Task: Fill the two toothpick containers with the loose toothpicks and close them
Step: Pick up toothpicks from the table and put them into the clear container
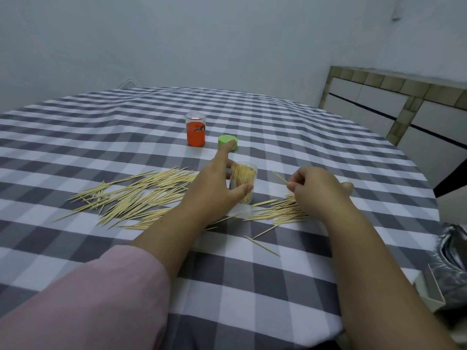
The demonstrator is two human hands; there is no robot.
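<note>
Toothpicks (290,210) lie scattered mid-frame; the clear container (243,181) at centre is nearly full, left hand (217,188) wrapped round it. Right hand (318,190) pinches a few. Cram them in crooked and they could jam or tip it.

Left grip (217,183) curled around something, forefinger extended, right grip (313,190) pinching

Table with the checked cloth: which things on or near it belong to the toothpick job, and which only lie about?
Job:
- clear container, held by left hand
- orange container
- green lid
- loose toothpicks
- toothpicks pinched by right hand

Lying about:
- silver bag
- white box
- tiled counter
</note>
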